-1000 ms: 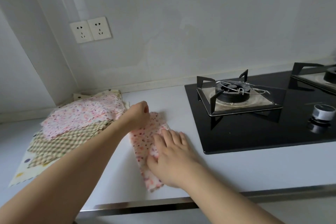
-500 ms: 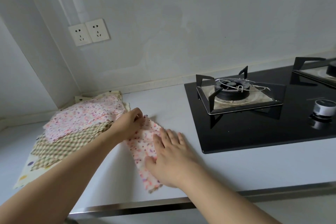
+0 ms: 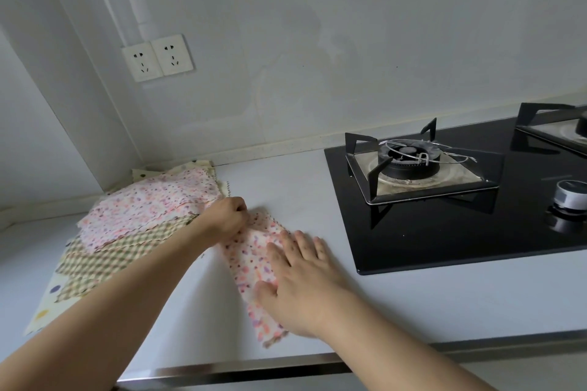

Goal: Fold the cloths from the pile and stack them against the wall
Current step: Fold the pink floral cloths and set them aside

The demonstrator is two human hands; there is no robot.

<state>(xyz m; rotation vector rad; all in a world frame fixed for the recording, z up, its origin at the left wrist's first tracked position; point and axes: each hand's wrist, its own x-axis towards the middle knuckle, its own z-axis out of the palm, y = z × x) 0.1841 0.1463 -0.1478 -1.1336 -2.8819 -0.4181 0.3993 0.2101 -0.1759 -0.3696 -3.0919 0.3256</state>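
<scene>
A folded pink spotted cloth (image 3: 251, 260) lies on the white counter (image 3: 286, 187) at about 6 o'clock in the view. The right hand (image 3: 301, 282) presses it flat with straight fingers, and the left hand (image 3: 227, 216) pinches its far end with curled fingers. The pile of cloths (image 3: 139, 222) sits at 9 o'clock in the corner; the black hob (image 3: 444, 232) lies at 3 o'clock.

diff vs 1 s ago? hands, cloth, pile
The left hand slid a little toward the person along the far end of the folded floral cloth, gripping it as before. The right hand stayed flat on the cloth, fingers straight, barely shifted. Nothing was let go. The pile in the corner and the hob are as they were; the camera view shifted slightly.
</scene>
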